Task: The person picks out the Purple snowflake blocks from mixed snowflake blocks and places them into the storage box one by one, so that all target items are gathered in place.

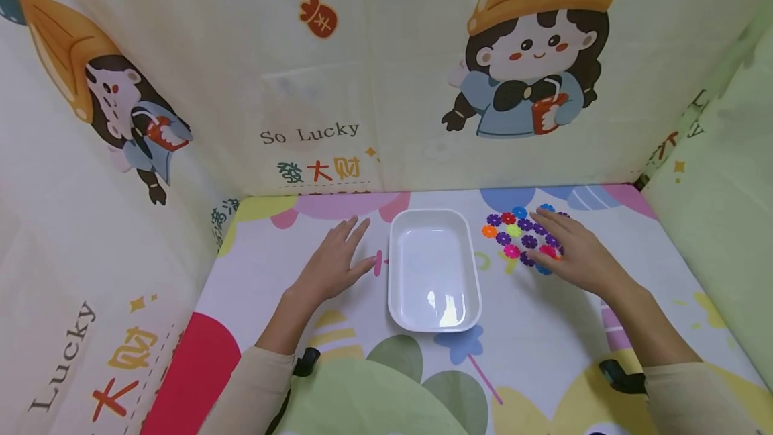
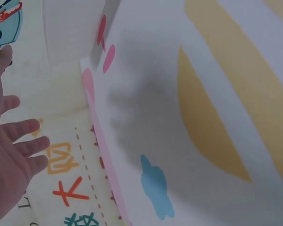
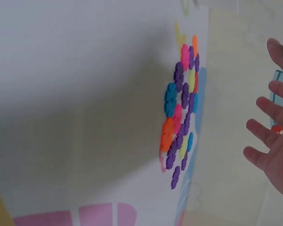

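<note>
A white rectangular tray (image 1: 435,321) stands in the middle of the table between the two hands. My left hand (image 1: 335,257) hovers to its left, fingers spread and holding nothing; in the left wrist view the same hand (image 2: 14,150) shows bare fingers. To the right of the tray, small flower-shaped plastic discs (image 1: 529,242) in purple, pink, orange, blue, red and yellow lie in a loose patch. Over their right part is my right hand (image 1: 574,250), which hides some of them. The right wrist view shows that hand (image 3: 273,127) with fingers apart above the discs (image 3: 179,117).
A patterned cloth covers the table (image 1: 272,327). Printed cloth walls rise at the back (image 1: 410,86), left and right of it. Dark straps with small black devices (image 1: 306,361) sit at both wrists, by the beige sleeves (image 1: 253,388).
</note>
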Demonstrator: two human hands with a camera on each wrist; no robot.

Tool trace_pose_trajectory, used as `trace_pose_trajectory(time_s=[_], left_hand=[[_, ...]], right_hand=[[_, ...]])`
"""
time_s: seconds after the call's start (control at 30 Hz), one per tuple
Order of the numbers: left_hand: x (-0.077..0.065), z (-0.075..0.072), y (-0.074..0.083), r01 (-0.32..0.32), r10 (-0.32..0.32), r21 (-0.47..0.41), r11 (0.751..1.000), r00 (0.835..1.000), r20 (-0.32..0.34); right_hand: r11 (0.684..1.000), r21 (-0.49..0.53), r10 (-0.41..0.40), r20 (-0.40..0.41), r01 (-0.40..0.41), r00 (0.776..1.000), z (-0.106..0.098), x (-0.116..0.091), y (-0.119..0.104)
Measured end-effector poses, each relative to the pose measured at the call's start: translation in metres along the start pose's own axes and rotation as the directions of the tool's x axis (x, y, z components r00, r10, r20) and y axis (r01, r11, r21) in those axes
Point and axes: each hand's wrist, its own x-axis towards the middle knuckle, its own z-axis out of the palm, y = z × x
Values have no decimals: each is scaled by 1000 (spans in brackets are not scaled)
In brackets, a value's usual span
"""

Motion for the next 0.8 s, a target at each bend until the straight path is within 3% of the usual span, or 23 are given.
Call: trace_pose_trajectory(time_s=[0.17, 0.4, 0.67, 0.8], left_hand=[[1, 6, 2, 10, -9, -100, 995, 1000, 8], [8, 13, 6, 46, -38, -255, 966, 999, 36], [14, 22, 11, 110, -88, -401, 909, 993, 75], [16, 24, 15, 127, -99, -492, 861, 992, 83]], right_hand=[[993, 117, 25, 46, -31, 999, 4, -1, 8], [986, 163, 28, 80, -41, 996, 12, 1, 14], [977, 203, 41, 119, -65, 992, 19, 3, 25], [971, 224, 52, 135, -82, 989, 24, 4, 30]])
